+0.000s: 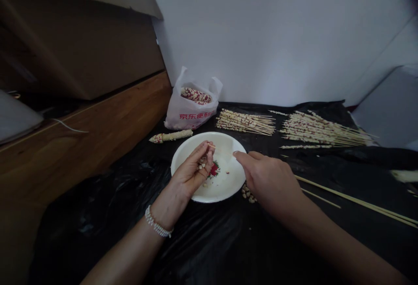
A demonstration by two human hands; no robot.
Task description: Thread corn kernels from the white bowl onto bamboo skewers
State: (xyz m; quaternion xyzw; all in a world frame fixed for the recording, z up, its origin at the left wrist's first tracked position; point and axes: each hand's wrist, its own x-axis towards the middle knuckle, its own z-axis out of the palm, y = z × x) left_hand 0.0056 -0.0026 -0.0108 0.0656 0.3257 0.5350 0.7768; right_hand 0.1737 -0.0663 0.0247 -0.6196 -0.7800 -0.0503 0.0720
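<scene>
My left hand (194,167), with a beaded bracelet at the wrist, is over the left side of a white bowl (178,156). Its fingers are curled around several pale corn kernels (201,165), and the thumb and fingertips pinch something small and orange-tinted. At the bowl's right rim is my right hand (269,178), closed with the thumb against the fingers; what it grips, if anything, is hidden. A red and green print and a few loose bits show on the bowl's bottom. More kernels (248,193) lie beside the bowl, partly under my right hand.
Behind the bowl stands a white plastic bag (189,117) holding red-speckled corn cobs (196,95). A mostly stripped cob (171,136) lies left. Two piles of kernel-threaded skewers (244,121) (310,130) rest on black plastic sheeting (209,241). Bare sticks (355,197) lie right.
</scene>
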